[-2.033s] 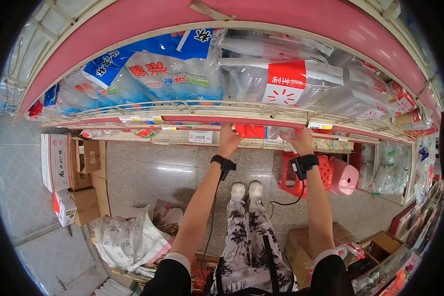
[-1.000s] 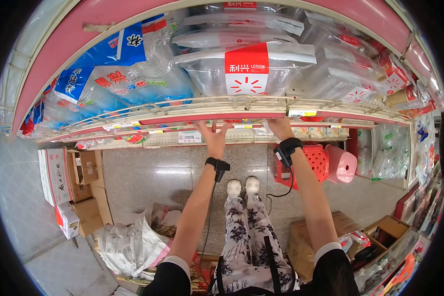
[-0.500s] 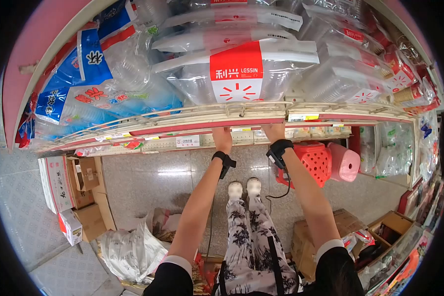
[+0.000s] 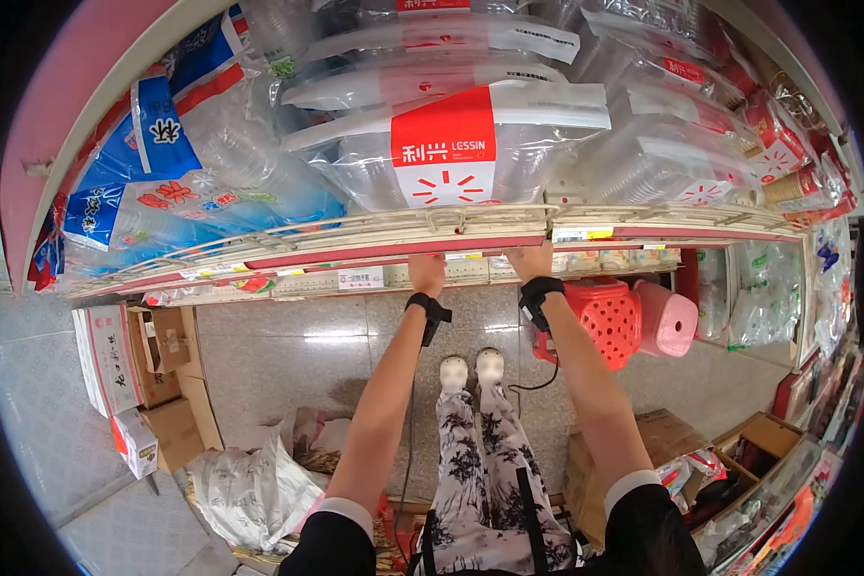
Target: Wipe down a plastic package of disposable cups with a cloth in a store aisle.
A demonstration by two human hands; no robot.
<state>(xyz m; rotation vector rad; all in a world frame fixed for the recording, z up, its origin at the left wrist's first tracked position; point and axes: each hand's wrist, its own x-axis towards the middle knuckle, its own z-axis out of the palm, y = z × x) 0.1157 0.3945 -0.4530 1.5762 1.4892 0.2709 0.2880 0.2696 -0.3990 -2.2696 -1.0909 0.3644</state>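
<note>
Both arms reach forward to the front edge of the shelf point(image 4: 355, 247). My left hand point(image 4: 426, 275) is at the underside of that edge, its fingers hidden beneath it. A little to the right, my right hand point(image 4: 531, 262) is at the same edge, its fingers also out of sight. Whether either hand holds anything cannot be seen. Above them on the shelf stands a clear bag of plastic containers point(image 4: 538, 144) with a red and white label, with similar bags behind it. A low wire guard point(image 4: 451, 217) runs along the shelf front.
Blue-labelled bags of plastic cups point(image 4: 130, 144) fill the shelf's left side. A red basket point(image 4: 600, 322) and a pink stool point(image 4: 664, 319) are on the floor at right. Cardboard boxes point(image 4: 175, 432), a white sack point(image 4: 254, 485) and another carton point(image 4: 586, 480) lie around my legs.
The view has shifted slightly, so the shelf goods appear a little further left. Both hands stay at the shelf edge, with the right wrist turned slightly.
</note>
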